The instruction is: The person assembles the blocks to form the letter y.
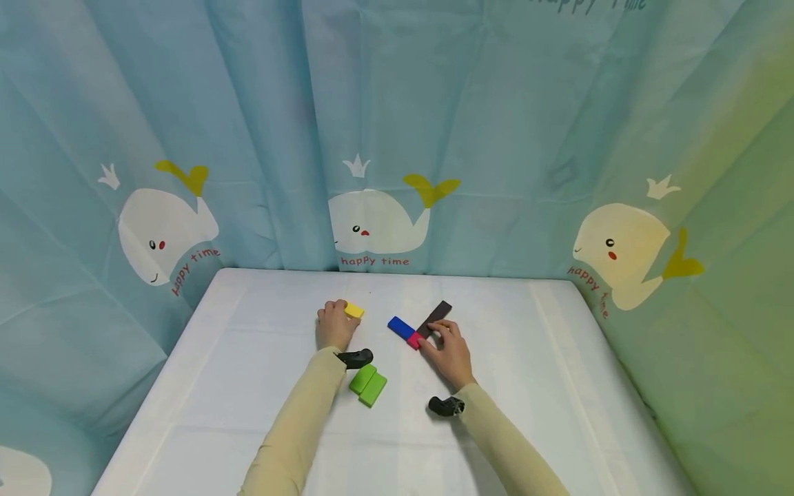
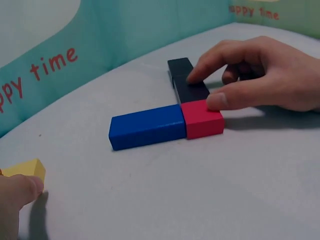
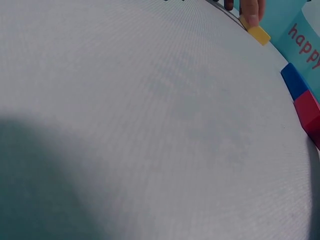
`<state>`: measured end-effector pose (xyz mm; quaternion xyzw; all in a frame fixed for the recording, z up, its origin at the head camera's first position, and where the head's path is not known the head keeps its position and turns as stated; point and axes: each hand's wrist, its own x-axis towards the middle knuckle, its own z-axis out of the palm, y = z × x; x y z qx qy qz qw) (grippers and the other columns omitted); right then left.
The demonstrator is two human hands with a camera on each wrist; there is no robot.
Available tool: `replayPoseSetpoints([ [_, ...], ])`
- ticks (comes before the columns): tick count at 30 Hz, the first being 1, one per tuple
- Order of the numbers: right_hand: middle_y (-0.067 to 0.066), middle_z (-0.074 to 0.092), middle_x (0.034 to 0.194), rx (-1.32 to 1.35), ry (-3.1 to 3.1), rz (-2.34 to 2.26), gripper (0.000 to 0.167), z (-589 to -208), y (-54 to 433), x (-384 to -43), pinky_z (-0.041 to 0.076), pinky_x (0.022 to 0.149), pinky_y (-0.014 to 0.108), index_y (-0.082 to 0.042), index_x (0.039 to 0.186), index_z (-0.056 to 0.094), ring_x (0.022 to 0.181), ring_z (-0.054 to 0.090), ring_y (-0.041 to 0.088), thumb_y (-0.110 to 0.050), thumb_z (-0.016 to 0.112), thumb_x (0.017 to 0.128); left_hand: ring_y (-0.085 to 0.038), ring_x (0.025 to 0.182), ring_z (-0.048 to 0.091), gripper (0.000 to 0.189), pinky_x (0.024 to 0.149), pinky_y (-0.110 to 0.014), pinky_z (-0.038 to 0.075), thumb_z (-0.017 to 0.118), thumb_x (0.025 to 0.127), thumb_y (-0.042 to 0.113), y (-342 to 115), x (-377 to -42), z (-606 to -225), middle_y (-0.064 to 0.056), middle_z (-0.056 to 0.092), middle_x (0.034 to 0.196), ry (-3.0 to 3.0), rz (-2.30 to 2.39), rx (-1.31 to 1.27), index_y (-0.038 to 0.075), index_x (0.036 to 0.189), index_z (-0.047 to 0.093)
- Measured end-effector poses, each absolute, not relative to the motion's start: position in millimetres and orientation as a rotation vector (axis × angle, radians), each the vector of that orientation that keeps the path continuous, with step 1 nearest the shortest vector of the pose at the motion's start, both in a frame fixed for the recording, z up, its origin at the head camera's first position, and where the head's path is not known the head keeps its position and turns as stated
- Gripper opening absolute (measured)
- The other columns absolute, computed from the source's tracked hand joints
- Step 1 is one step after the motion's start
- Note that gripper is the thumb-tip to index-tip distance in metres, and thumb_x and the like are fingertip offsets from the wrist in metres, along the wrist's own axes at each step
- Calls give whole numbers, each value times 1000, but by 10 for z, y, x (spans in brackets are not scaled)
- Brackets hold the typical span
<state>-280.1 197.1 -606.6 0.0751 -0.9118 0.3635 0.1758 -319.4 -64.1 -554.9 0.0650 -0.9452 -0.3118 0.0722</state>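
My left hand [image 1: 335,326] grips a yellow block [image 1: 354,311] at the back left of the table; in the left wrist view the thumb lies against the block's end. Right of it, a blue block [image 2: 147,127] and a shorter red block [image 2: 204,120] sit end to end. Two black blocks [image 2: 181,66] run back in a line from the red one. My right hand [image 1: 453,355] touches these pieces from the right: the thumb rests on top of the red block, the index finger on the nearer black block.
Two green blocks [image 1: 373,390], one with a rounded side, lie together near my left wrist. The pieces are on a white-covered table [image 1: 527,331]. A blue curtain [image 1: 260,138] with whale prints hangs behind the table and along its sides.
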Motion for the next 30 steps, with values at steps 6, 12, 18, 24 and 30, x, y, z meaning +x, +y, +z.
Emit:
replayPoseSetpoints([
  [6,9,54,126,209,-2593,1029,42,-6059,1974,-2821,44,75,38,-8,120,67,85,56,19,-30,76,86,-36,109,48,48,96,-47,40,76,86,25,-615,-3235,-5544,-18,55,122,-2838,-973,212,3,125,59],
  [12,10,55,124,207,-2572,1033,42,-6054,1984,-2812,44,74,38,-7,119,68,84,56,19,-29,77,85,-36,110,51,40,98,-45,42,72,89,13,-585,-3256,-5554,-21,50,124,-2759,-1154,214,0,124,58],
  [18,9,54,125,213,-2573,1031,42,-6074,1988,-2803,43,74,38,-7,119,67,85,55,19,-30,77,86,-35,112,52,36,96,-44,46,71,88,6,-507,-3323,-5588,-23,47,125,-2626,-1348,220,-3,121,60],
  [24,9,54,126,209,-2579,1048,44,-6081,1988,-2789,43,74,37,-8,120,67,85,54,18,-34,76,86,-35,114,52,34,97,-43,45,71,87,4,-389,-3434,-5654,-22,48,127,-2588,-1425,181,-4,118,62],
  [30,8,54,126,219,-2583,1063,46,-6065,1979,-2783,42,74,37,-8,120,68,85,54,17,-36,77,85,-37,108,54,31,92,-44,47,74,85,6,-343,-3420,-5667,-23,53,119,-2595,-1358,194,-6,112,65],
])
